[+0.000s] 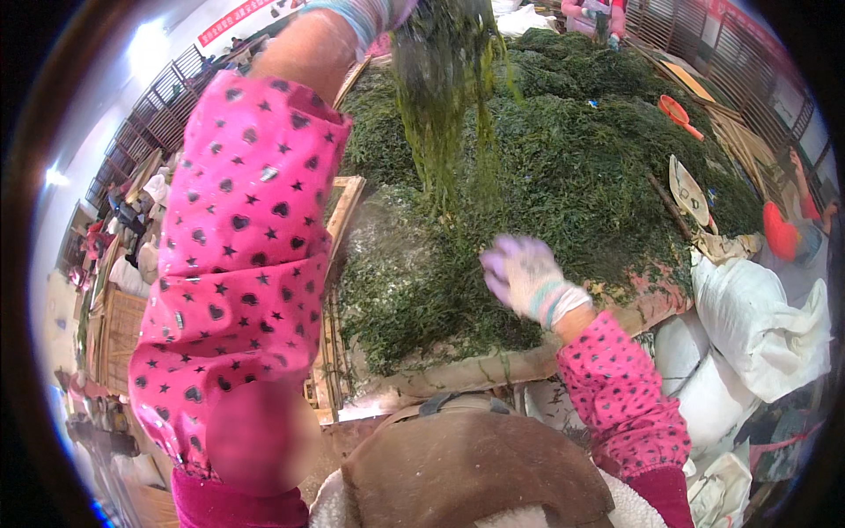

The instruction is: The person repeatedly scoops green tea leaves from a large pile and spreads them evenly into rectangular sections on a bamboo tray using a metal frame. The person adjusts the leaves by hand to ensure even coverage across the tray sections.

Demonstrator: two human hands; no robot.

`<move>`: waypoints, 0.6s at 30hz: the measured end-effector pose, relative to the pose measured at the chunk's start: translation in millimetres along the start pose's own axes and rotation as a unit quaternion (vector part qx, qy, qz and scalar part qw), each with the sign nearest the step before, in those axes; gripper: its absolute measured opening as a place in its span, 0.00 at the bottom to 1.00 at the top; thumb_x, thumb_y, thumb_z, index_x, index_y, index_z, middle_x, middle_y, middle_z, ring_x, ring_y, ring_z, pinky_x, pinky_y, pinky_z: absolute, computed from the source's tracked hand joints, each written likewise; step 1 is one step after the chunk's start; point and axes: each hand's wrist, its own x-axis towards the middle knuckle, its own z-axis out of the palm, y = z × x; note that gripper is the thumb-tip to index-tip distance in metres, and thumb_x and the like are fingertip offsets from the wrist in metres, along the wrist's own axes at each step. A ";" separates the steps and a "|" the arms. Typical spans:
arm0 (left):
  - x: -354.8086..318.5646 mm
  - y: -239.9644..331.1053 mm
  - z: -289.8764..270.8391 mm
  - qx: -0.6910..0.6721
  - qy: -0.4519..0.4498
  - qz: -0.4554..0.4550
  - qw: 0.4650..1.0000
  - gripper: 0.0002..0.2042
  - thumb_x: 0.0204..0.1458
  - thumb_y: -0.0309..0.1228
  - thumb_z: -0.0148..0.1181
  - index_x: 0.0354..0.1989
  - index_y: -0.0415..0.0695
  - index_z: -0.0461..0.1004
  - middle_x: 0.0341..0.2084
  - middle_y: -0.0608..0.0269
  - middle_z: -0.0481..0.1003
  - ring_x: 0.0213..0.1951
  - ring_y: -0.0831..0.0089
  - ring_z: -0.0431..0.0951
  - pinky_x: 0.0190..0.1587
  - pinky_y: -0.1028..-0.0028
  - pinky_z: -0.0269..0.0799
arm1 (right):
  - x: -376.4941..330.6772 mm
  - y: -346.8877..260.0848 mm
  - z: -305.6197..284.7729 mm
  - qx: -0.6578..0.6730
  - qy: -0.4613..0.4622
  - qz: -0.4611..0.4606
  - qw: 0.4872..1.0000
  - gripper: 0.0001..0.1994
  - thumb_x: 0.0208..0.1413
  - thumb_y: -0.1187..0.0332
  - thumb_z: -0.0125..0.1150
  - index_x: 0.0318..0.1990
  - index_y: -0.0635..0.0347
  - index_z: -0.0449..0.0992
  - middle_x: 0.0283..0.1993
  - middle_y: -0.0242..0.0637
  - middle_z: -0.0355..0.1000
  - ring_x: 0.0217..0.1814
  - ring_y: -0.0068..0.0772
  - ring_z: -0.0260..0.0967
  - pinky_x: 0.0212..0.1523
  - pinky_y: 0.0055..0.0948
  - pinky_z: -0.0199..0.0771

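My left hand (pixel 370 18), in a pale glove with a blue-striped cuff, is raised at the top edge, where its fingers are partly cut off. A long wet clump of green seaweed (pixel 444 97) hangs down from it. Below spreads a big heap of dark green seaweed (pixel 563 167). Low over the heap's near side is my right hand (pixel 525 277), in a white glove with purple fingers. Its fingers are stretched out and slightly apart, and nothing shows in them. Whether they touch the strands I cannot tell.
A wooden frame (pixel 333 352) edges the heap on the left. White sacks (pixel 761 326) stand at the right, near an orange-red scoop (pixel 673 110) and a pale oval basket (pixel 689 189). Another person (pixel 598 16) is at the far side; a red-sleeved person (pixel 783 231) is at the right.
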 end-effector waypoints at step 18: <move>-30.1 -20.4 -42.6 -0.006 0.060 0.004 0.998 0.08 0.59 0.26 0.54 0.44 0.43 0.77 0.34 0.61 0.77 0.35 0.72 0.74 0.41 0.71 0.69 | -48.6 16.3 125.7 0.097 -0.257 0.180 0.945 0.18 0.60 0.56 0.52 0.50 0.56 0.78 0.53 0.52 0.74 0.58 0.56 0.71 0.59 0.48 0.71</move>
